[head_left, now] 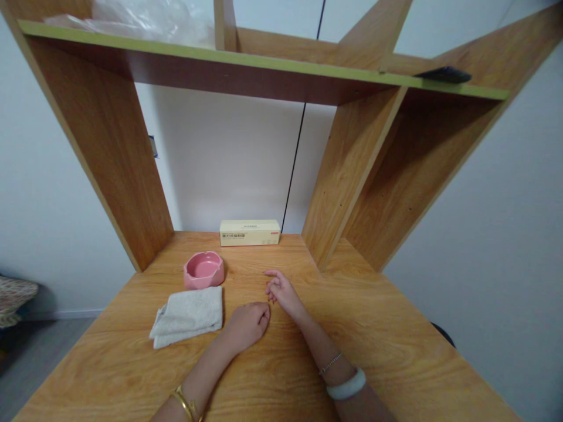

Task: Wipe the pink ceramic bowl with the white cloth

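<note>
My left hand (pixel 247 326) rests on the wooden desk (pixel 369 351) with its fingers curled into a loose fist, and no object shows in it. Just beyond and to its right, my right hand (pixel 282 293) has its index finger stretched out and the other fingers loosely bent, holding nothing. A folded light grey towel (pixel 190 315) lies left of my left hand, apart from it. Behind the towel stands a pink faceted ashtray (pixel 204 280) with notches in its rim. Farther back, a long cream cling film box (pixel 250 235) with printed lettering sits near the wall.
A wooden shelf (pixel 264 65) spans above the desk, held by side panels and an upright divider (pixel 352 176) on the right. Clear plastic wrapping (pixel 149 23) lies on the shelf at left. A dark flat object (pixel 445 74) sits at its right end.
</note>
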A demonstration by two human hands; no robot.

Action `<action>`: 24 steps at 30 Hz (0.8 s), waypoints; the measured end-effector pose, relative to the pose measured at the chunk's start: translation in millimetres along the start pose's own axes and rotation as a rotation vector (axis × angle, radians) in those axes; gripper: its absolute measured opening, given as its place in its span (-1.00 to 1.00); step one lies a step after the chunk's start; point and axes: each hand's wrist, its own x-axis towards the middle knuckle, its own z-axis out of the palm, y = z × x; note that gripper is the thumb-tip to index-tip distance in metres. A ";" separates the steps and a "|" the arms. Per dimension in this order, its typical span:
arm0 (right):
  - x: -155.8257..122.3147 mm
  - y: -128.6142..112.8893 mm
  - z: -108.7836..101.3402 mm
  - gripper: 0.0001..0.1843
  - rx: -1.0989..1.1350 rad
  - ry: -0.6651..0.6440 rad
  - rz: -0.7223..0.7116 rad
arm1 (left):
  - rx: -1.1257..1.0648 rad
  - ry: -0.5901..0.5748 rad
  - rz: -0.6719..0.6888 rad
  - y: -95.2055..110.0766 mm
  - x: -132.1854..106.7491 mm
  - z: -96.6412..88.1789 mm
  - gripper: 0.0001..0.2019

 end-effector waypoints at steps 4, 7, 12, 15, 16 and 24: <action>-0.1 0.7 0.1 -0.62 0.002 0.008 -0.005 | -0.001 0.019 0.006 0.7 -0.2 0.4 -0.73; -0.5 0.7 0.7 -0.62 0.006 0.011 -0.014 | -0.005 0.022 0.011 0.9 -0.4 0.1 -0.73; -1.0 0.5 1.2 -0.62 0.005 0.014 -0.023 | -0.013 0.025 0.022 0.7 -0.2 -0.3 -0.73; -1.3 0.5 1.5 -0.63 0.003 0.014 -0.025 | -0.019 0.027 0.021 0.1 0.1 0.0 -0.73; -1.4 0.6 1.7 -0.63 0.004 0.016 -0.027 | -0.020 0.028 0.019 -0.1 0.2 0.2 -0.73; -1.2 -0.3 2.2 -0.66 -0.044 -0.003 -0.034 | -0.051 0.046 0.010 -1.2 -0.1 1.5 -0.76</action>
